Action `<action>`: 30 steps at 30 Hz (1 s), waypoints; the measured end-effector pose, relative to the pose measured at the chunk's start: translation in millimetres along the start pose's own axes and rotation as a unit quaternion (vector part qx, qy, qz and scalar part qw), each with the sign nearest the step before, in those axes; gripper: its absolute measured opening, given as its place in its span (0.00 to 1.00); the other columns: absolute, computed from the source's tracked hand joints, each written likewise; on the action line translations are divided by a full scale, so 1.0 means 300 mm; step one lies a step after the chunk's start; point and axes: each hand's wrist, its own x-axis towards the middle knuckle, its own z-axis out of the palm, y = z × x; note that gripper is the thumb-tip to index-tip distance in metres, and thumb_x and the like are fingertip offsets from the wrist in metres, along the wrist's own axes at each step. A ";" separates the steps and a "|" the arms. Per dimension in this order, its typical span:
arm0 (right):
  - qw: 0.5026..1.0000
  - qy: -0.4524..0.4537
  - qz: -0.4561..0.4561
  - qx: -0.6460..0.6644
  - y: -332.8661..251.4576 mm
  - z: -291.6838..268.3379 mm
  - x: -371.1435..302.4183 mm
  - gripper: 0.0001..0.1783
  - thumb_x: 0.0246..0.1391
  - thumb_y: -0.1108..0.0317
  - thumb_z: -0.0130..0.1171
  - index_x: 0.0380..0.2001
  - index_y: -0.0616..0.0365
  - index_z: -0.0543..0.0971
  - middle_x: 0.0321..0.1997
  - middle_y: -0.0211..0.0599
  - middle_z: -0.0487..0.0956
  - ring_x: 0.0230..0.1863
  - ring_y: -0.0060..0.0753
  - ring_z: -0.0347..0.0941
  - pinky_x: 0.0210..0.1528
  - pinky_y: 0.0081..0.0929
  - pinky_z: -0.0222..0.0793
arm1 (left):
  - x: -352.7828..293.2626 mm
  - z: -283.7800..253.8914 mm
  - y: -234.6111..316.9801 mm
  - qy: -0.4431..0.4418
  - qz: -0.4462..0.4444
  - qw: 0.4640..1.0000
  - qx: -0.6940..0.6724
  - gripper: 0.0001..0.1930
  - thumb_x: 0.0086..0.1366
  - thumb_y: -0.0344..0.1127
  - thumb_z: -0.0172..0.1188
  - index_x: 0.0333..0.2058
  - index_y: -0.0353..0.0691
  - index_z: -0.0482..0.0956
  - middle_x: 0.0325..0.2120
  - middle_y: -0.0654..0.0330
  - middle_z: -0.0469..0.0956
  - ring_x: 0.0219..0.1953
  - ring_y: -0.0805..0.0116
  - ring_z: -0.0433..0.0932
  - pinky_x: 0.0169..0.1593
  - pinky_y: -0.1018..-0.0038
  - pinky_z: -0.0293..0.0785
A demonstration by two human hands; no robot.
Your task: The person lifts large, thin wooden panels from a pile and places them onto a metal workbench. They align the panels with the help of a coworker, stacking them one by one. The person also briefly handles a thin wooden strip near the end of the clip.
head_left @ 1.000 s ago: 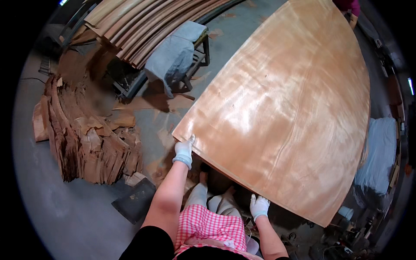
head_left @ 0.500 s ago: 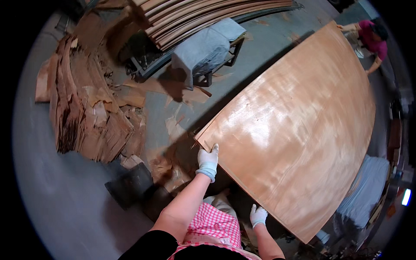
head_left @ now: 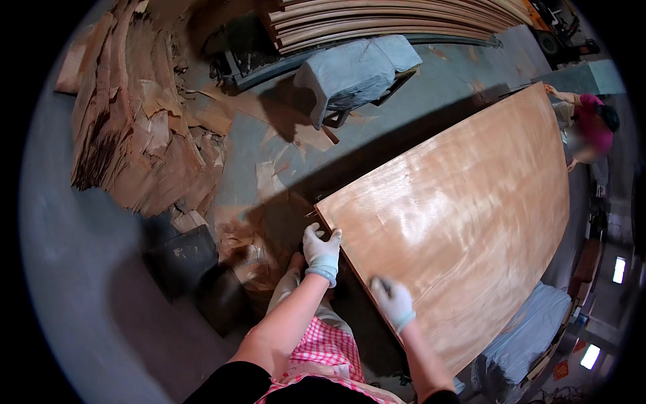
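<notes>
A large, glossy light-brown plywood sheet (head_left: 451, 229) fills the right half of the view, its near edge running diagonally in front of me. My left hand (head_left: 321, 252), in a white glove, is beside the near left corner. Its fingers are bent but apart, off the edge, with the thumb tip against or just beside it. My right hand (head_left: 393, 301), also gloved, is over the near edge further right; motion smears its fingers. At the far end, a person (head_left: 592, 128) in a magenta top has both hands at the sheet's edge.
Torn brown veneer sheets (head_left: 134, 135) are heaped at left, with scraps (head_left: 269, 182) on the floor. A covered stand (head_left: 356, 74) and stacked long boards (head_left: 397, 20) are at the back. Dark boxes (head_left: 182, 259) sit left of my legs; a grey-covered stack (head_left: 528, 330) is at right.
My left hand's fingers have come off the sheet's corner. My right hand has moved up over the near edge. The view has shifted, and the far person now appears lower.
</notes>
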 end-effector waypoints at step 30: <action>0.835 -0.083 -0.343 -0.423 -0.237 -0.115 0.698 0.07 0.43 0.71 0.52 0.25 0.52 0.80 0.51 0.35 0.74 0.59 0.39 0.62 0.65 0.39 0.48 | 0.021 -0.081 0.020 -0.227 0.151 0.945 0.183 0.58 0.37 0.53 0.72 0.60 0.26 0.48 0.62 0.39 0.44 0.65 0.49 0.46 0.65 0.66 0.46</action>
